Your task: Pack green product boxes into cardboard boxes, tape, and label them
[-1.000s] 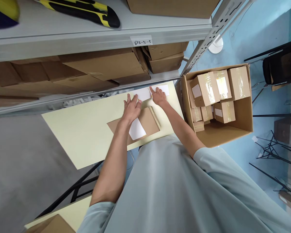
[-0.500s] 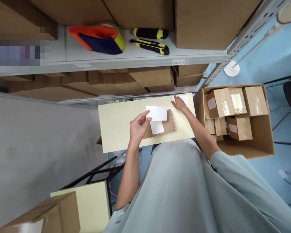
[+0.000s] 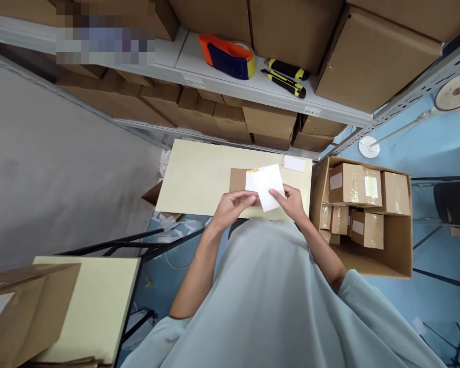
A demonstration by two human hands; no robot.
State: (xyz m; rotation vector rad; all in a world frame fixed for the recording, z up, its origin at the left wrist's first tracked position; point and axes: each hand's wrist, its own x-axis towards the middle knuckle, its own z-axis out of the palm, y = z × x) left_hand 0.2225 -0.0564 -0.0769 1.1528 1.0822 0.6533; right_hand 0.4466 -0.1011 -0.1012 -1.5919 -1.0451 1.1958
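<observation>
My right hand (image 3: 294, 203) pinches a tilted white sheet (image 3: 272, 190), its thumb lying across the lower right part. Just left of it, my left hand (image 3: 233, 207) has its thumb and fingers drawn together at the lower edge of a white label (image 3: 252, 180) with an orange strip along its top. The sheet overlaps this label and hides part of it. Beneath both lies a flat brown cardboard box (image 3: 237, 179), mostly covered. Another white label (image 3: 293, 163) rests on the pale yellow table (image 3: 199, 174), near its far right corner.
A large open carton (image 3: 396, 260) holding several taped boxes stands right of the table. Ahead, a metal shelf (image 3: 222, 76) carries cartons, a tape dispenser (image 3: 230, 57) and two utility knives (image 3: 287, 76). A carton (image 3: 34, 306) sits on another pale table at lower left.
My right hand has left the label at the table's far edge and come back towards me, now gripping a white sheet. My left hand has lowered slightly. The view has turned and shifted.
</observation>
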